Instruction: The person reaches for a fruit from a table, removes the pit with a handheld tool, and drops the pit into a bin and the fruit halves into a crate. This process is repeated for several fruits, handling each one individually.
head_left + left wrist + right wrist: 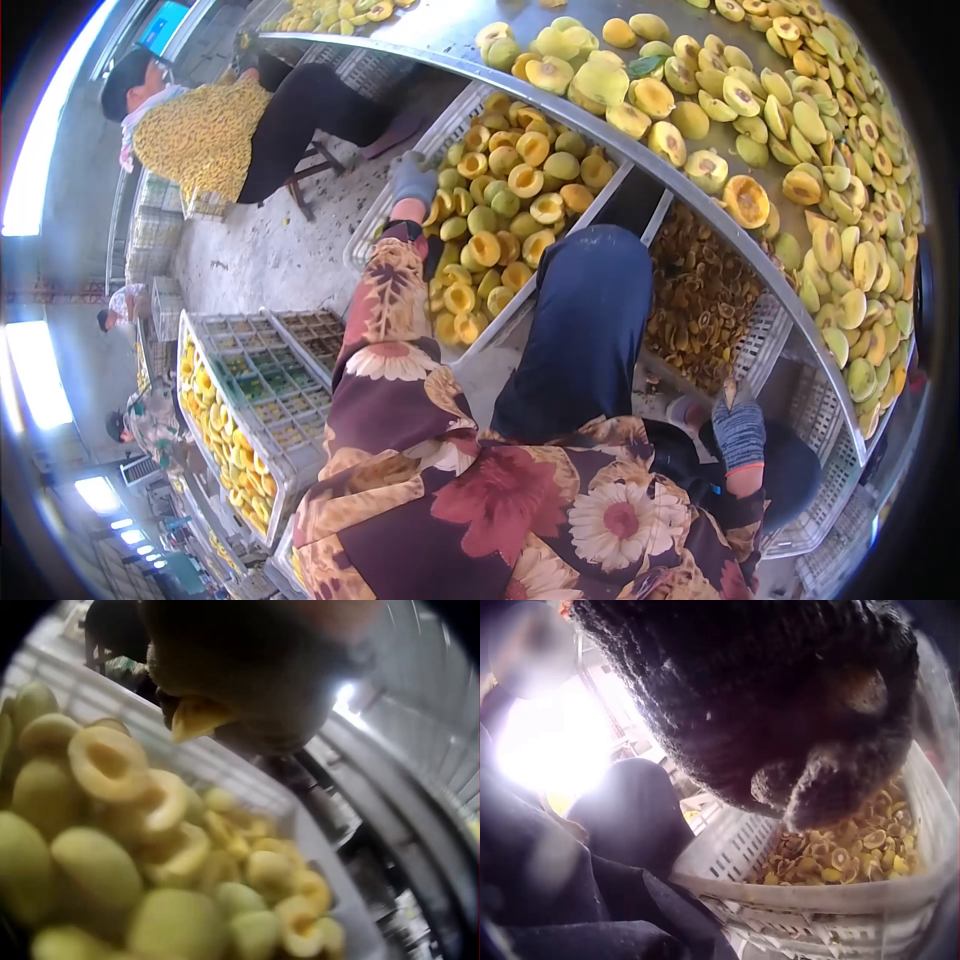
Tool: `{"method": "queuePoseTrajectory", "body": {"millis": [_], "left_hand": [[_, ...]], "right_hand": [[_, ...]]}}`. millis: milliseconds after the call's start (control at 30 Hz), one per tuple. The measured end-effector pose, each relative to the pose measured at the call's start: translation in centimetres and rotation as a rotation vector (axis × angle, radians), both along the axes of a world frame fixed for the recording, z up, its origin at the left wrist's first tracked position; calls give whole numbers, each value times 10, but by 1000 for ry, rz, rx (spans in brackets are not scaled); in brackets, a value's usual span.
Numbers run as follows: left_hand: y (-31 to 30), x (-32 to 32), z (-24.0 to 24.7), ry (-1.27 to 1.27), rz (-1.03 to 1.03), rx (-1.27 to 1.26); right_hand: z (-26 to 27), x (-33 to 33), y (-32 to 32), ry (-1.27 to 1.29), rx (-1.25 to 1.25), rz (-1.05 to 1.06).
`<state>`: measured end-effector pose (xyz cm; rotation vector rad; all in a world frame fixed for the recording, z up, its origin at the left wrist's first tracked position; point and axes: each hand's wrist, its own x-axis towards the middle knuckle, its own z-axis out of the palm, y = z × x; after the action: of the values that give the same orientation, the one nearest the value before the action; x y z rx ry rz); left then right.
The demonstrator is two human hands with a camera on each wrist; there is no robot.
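Observation:
My left hand (pixel 413 180), in a grey glove, reaches over a white crate (pixel 372 222) full of halved yellow fruit (pixel 505 210). In the left wrist view that hand (pixel 247 682) grips a yellow fruit piece (pixel 196 716) just above the heap of halves (pixel 112 825). My right hand (pixel 738 428), in a dark knit glove, hangs low beside my knee, by a second crate (pixel 765 335) of small brownish pits and scraps (pixel 700 290). In the right wrist view its fingers (pixel 810 791) are curled in, and nothing shows in them.
A curved metal table (pixel 450 30) piled with whole and halved fruit (pixel 800 130) runs above both crates. A seated person in a yellow patterned top (pixel 205 130) works at the far left. Stacked trays of fruit (pixel 235 410) stand on the floor to my left.

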<state>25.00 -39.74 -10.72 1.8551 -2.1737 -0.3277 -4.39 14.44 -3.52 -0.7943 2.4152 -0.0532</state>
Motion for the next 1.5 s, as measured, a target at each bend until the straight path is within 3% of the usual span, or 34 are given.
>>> {"method": "queuePoseTrajectory", "body": {"millis": [67, 167, 233, 333, 367, 467, 533, 600, 667, 733, 833, 933, 1200, 1300, 1367, 1400, 1467, 1500], "left_hand": [[-35, 16, -35, -152, -113, -79], [-13, -21, -34, -294, -238, -33], [-40, -25, -103, -125, -63, -433], [-6, -46, -16, -44, 57, 123], [4, -57, 4, 104, 40, 79], [9, -84, 38, 274, -280, -517], [53, -124, 107, 307, -334, -622], [93, -170, 155, 260, -559, -585], [112, -215, 161, 284, -827, -360], [152, -257, 185, -17, -842, -264], [160, -322, 180, -364, -832, -38], [169, -357, 164, -520, -792, -32], [161, -356, 169, -498, -832, -58], [167, -330, 189, -166, -873, -46], [205, -308, 203, 458, -850, 538], [225, -294, 202, 773, -788, 829], [254, -270, 183, 1195, -901, 1466], [270, -271, 173, 1239, -824, 1511]], "right_hand": [[-12, -2, 10, 3, 4, 11], [-8, 1, 4, 50, 243, 70], [-5, -1, 2, 60, 226, 75], [13, 5, -7, -6, 186, 68], [17, 6, -9, -41, 171, 54], [18, 10, -5, 16, 122, 17], [23, 10, -6, 15, 117, 14], [17, 10, 3, 8, 77, 40], [-3, 7, 16, 11, -15, 90], [20, 10, 18, 10, 2, 76], [21, 6, 29, 27, -45, 51], [33, 1, 37, 4, -128, -61], [30, -11, 50, -50, -172, -97], [33, -15, 47, -48, -208, -93], [28, -16, 44, -11, -284, -53], [33, -15, 38, 44, -442, -27], [54, -12, 15, 184, -784, -38], [67, -9, 2, 266, -965, -79]]}}
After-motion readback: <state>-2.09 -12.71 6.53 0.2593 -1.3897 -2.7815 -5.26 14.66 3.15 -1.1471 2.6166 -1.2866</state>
